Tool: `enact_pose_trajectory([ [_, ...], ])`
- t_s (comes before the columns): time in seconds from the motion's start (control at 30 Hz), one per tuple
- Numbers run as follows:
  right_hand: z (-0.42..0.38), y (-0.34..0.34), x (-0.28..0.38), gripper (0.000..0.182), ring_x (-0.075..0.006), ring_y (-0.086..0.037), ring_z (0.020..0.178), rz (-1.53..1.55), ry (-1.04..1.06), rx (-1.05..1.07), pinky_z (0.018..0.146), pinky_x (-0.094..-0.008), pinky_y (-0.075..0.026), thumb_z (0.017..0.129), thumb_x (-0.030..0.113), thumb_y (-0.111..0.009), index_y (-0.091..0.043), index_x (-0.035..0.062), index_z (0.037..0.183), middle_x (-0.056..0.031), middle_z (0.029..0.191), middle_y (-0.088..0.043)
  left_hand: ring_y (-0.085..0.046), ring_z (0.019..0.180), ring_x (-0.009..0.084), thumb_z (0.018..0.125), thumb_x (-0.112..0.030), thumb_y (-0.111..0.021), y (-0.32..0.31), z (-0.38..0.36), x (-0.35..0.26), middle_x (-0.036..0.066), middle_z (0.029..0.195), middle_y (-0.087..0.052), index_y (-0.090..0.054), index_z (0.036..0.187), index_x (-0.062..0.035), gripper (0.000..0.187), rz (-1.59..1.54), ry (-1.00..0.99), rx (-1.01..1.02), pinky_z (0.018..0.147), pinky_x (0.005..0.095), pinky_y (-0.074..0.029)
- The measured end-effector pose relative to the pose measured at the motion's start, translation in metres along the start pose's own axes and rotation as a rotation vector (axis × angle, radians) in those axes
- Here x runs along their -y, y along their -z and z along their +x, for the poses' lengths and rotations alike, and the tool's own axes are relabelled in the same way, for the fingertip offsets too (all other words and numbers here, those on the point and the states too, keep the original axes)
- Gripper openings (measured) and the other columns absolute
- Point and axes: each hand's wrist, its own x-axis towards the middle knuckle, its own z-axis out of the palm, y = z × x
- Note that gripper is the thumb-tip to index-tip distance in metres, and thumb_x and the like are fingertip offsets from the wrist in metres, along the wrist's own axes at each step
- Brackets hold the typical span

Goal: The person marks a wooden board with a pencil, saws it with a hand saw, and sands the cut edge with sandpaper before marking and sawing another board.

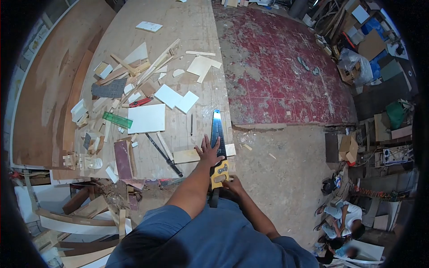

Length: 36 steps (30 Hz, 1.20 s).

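A handsaw [216,127] with a blue-silver blade and a yellow handle lies across a narrow wood strip [187,155] near the workbench's right edge. My left hand [208,155] rests with spread fingers over the strip and against the blade. At the handle's lower right is my right hand [233,184], its fingers closed on the grip; part of the hold is hidden. A pencil-like dark stick [192,125] lies just beyond my left hand. Farther left are a long black tool [165,155], a white panel [146,119] and a red utility knife [140,102].
The wooden workbench [178,27] holds many offcuts and a green strip [117,119]. Right of it is a raised red floor [277,67] with a broken edge. Scrap boards [80,223] lie at lower left. A person [346,219] sits at lower right.
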Motion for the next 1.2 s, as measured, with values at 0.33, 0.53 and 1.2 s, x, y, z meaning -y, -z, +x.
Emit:
enact_pose_trajectory([
  [0.33,-0.019,-0.004,0.025,0.030,-0.0247,-0.070,0.083,0.218,-0.171,0.166,0.072,-0.0376,-0.058,0.098,0.021,-0.059,-0.055,0.0014,0.120,-0.0141,0.104,-0.068,0.012,0.152,0.0407,0.081,-0.066,-0.067,-0.001,0.000,0.001,0.025,0.163,0.018,0.004,0.159,-0.0392,0.109,0.030,-0.010,-0.001,0.107,0.0790,-0.004],
  [0.53,-0.022,-0.006,0.024,0.028,-0.0282,-0.070,0.089,0.396,-0.096,0.121,0.071,-0.0406,-0.063,0.103,0.020,-0.049,-0.048,0.0024,0.125,-0.0163,0.107,-0.066,0.008,0.151,0.0461,0.080,-0.067,-0.067,0.004,-0.007,-0.011,0.028,0.163,0.014,-0.002,0.159,-0.0389,0.106,0.061,-0.018,-0.043,0.105,0.0807,-0.008],
  [1.2,0.001,-0.004,-0.055,0.022,-0.0268,-0.071,0.087,0.339,-0.010,0.097,0.072,-0.0386,-0.062,0.104,0.018,-0.048,-0.048,0.0020,0.120,-0.0143,0.107,-0.066,0.008,0.150,0.0502,0.064,-0.079,-0.071,-0.012,0.003,-0.022,0.031,0.161,0.012,0.002,0.159,-0.0373,0.127,0.125,-0.150,-0.078,0.105,0.0809,-0.007],
])
